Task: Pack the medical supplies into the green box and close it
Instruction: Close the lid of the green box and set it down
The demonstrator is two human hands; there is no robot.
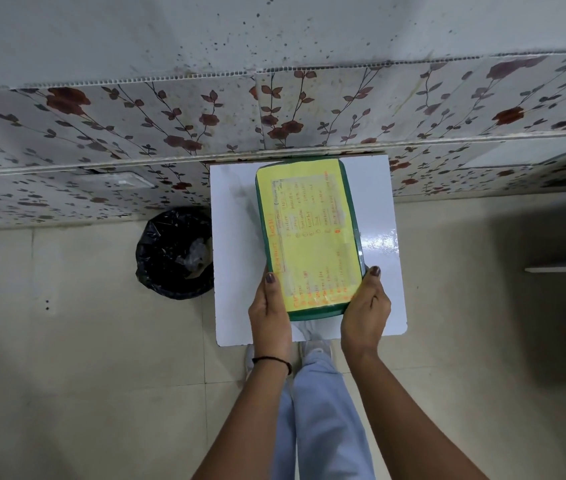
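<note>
1. Green box (309,237) on white tabletop (233,271), lid down, near end at front edge.
2. Left hand (269,311) and right hand (364,308) clasp its near corners.
3. No supplies visible outside; packing likely finished.

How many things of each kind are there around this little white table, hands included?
Hands: 2, left hand and right hand
Green box: 1
White table: 1
Black bin: 1
Total: 5
</note>
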